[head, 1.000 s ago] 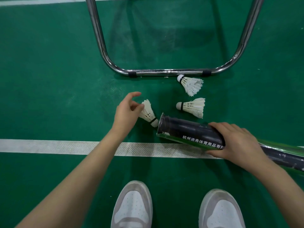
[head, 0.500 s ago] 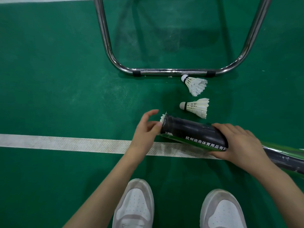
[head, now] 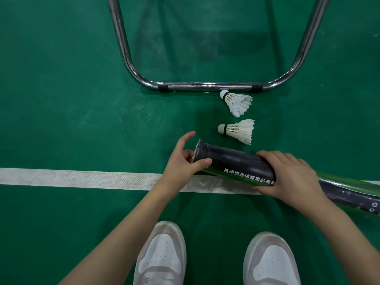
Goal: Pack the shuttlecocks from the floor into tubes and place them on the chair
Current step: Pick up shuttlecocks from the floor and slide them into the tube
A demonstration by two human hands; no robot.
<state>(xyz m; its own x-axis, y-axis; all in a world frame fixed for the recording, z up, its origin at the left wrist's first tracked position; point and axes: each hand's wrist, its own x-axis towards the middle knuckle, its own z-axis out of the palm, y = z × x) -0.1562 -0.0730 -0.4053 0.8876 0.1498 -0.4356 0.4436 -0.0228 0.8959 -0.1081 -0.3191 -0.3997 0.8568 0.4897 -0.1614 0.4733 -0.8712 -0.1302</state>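
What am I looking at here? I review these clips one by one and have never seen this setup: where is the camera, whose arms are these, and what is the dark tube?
There is no machine. The camera sits on a person's head and looks down, so you see that person's own arms and shoes over a green floor with a white line.

The right hand holds a dark tube around its middle. The left hand is at the tube's open end, its thumb on the rim, pressing in a shuttlecock whose white feathers just show there.

Two more shuttlecocks lie loose on the floor: one just beyond the tube, another beside the metal chair frame.
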